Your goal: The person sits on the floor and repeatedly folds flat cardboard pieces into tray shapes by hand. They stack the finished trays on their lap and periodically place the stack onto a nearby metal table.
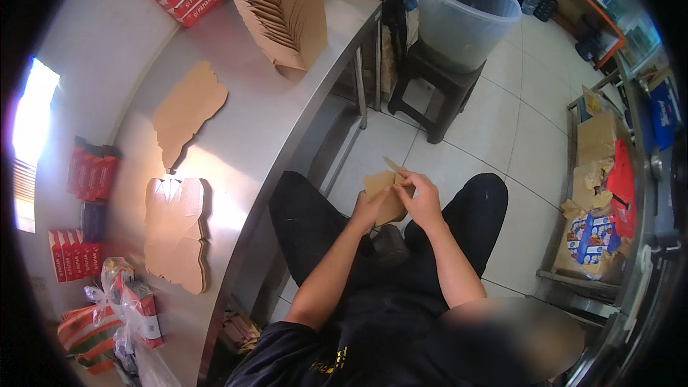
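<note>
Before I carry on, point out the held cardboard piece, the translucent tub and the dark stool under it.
Cardboard piece [390, 208]: head view, on its exposed side panel.
Translucent tub [453, 39]: head view, on its outer wall below the rim.
Dark stool [451, 93]: head view, on its side below the seat.

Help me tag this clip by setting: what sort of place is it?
Possibly a small shop's packing area: flat cardboard pieces and a bigger stack of cardboard are on a steel table, and a large plastic tub sits on a stool.
</note>
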Available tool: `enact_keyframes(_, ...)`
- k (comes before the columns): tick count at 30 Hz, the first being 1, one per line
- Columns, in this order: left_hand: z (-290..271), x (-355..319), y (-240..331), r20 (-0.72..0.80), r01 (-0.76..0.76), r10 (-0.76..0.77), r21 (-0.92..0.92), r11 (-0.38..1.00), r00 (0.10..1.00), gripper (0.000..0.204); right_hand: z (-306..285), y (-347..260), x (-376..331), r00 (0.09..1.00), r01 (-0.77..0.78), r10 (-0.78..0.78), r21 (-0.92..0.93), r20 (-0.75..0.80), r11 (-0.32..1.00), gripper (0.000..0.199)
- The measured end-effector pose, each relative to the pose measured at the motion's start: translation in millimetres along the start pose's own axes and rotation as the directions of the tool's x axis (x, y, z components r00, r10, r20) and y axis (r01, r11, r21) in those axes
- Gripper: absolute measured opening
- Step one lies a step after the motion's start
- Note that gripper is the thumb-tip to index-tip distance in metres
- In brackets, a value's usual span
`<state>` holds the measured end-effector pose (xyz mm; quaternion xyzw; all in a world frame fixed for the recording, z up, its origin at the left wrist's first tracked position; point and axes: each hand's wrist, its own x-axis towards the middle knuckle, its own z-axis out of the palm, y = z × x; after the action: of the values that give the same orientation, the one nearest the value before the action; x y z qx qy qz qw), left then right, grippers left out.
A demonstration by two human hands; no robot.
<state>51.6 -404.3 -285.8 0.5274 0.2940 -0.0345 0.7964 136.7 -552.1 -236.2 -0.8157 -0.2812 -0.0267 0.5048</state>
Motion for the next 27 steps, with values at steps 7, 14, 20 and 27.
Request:
enact_keyframes(7, -2, 2, -6, 0.054, -0.053, 0.055, -0.042, 0.998, 0.997, 0.044, 14, 17, -7, 0.974, -0.227, 0.220, 0.194, 0.059, 0.954, 0.026)
enact_keyframes(14, -3, 5, -13, 0.114, -0.005, 0.015, -0.083, 0.997, 0.993, 0.042, 10, 41, -5, 0.825, -0.549, 0.516, 0.546, 0.230, 0.633, 0.023)
enact_keyframes(20, -8, 6, -17, 0.161, 0.049, -0.011, -0.232, 0.971, 0.987, 0.042, 9, 42, -4, 0.838, -0.533, 0.475, 0.589, 0.269, 0.608, 0.018)
enact_keyframes(27, -8, 1, -10, 0.157, 0.056, -0.014, -0.266, 0.962, 0.987, 0.041, 15, 35, -8, 0.867, -0.490, 0.466, 0.466, 0.175, 0.736, 0.020)
